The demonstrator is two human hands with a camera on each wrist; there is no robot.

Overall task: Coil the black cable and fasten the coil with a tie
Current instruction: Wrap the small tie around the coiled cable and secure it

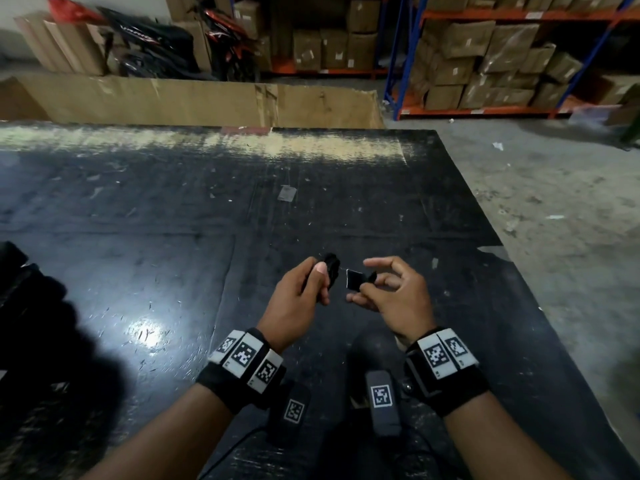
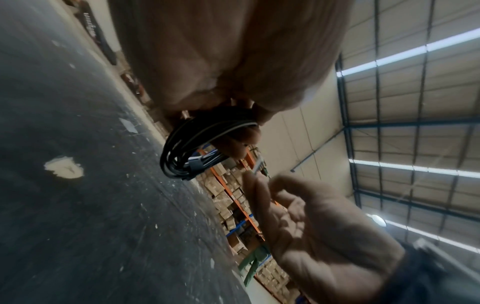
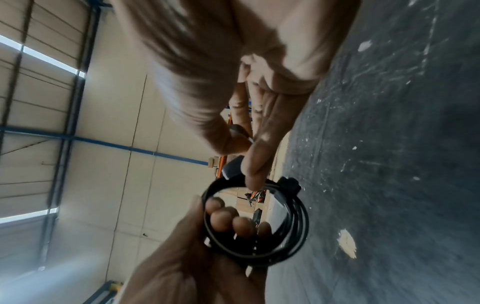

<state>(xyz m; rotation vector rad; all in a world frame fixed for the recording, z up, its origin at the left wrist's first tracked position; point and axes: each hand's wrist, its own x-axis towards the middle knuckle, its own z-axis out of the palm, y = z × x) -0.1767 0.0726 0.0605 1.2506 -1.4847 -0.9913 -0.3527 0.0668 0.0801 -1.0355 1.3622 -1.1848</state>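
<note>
The left hand [image 1: 301,292] has its fingers [image 3: 221,220] curled through and around the black cable [image 3: 293,222], wound into a round multi-turn coil held above the surface [image 1: 173,220], coil opening facing the right hand [image 1: 398,292]. The right thumb and forefinger pinch a short, flat black tie [image 1: 356,280] just beside the coil. Shelving [image 1: 485,64] behind holds cardboard boxes.

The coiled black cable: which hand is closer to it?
Left. The left hand grips the coiled black cable; the right hand, beside it, pinches a black tie.
</note>
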